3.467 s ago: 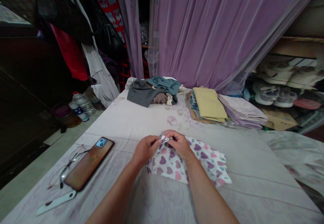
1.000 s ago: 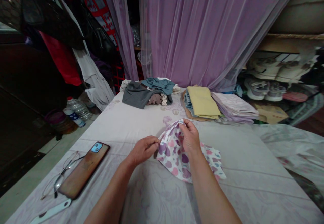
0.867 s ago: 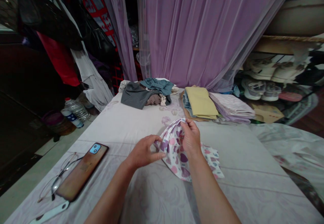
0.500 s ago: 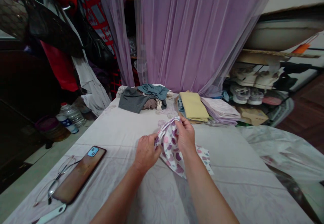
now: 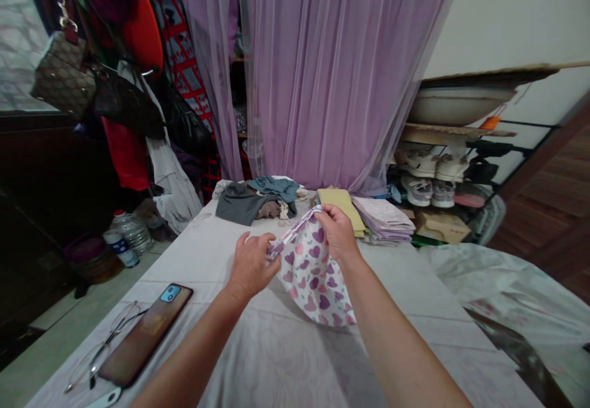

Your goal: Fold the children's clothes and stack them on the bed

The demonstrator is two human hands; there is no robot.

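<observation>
White cloth with purple and pink hearts point(image 5: 313, 285), hanging from the right hand point(image 5: 336, 233).
Right hand pinches its top edge; left hand point(image 5: 251, 266) half open at the corner, hold unclear.

White heart-print cloth point(image 5: 311, 279), hanging gathered

The white cotton cloth printed with purple hearts point(image 5: 311, 279) looks soft and matt, as does the pale bed sheet point(image 5: 276, 359). The sheer purple curtain point(image 5: 332, 76) is a fine, faintly shiny mesh. Near the sheet's left edge, the brown phone case point(image 5: 145, 340) looks smooth and glossy. Beyond it, the clear plastic water bottle point(image 5: 131, 233) gleams.
</observation>
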